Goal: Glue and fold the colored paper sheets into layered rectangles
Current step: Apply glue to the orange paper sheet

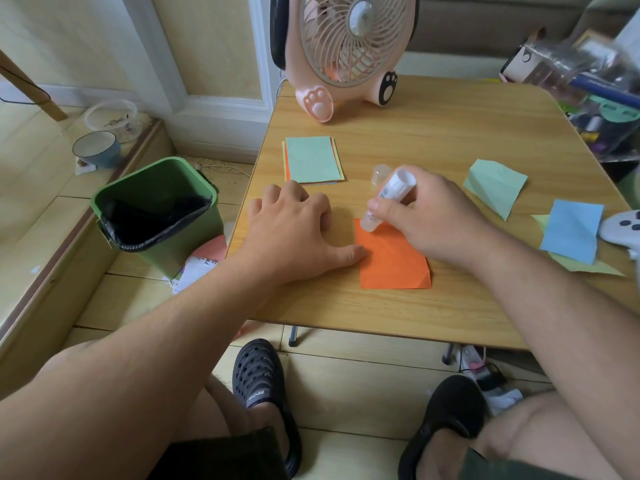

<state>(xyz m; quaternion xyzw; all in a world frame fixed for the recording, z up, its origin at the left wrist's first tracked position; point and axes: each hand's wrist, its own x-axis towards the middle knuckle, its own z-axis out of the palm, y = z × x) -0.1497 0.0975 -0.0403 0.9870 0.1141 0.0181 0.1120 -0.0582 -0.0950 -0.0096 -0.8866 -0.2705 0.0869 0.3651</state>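
An orange paper sheet (393,261) lies flat near the front of the wooden table (433,126). My right hand (436,220) grips a white glue stick (388,199), tilted with its tip down on the sheet's far left corner. My left hand (298,233) rests flat on the table beside the sheet, its thumb touching the sheet's left edge. The glue cap (380,174) stands just behind the stick. A stack of coloured sheets (313,160) with a mint one on top lies further back. A folded mint piece (495,187) and a folded blue piece (571,230) lie to the right.
A pink fan (349,53) stands at the table's back edge. A white game controller (623,228) sits at the right edge, with a cluttered clear box (588,98) behind it. A green bin (156,209) stands on the floor to the left.
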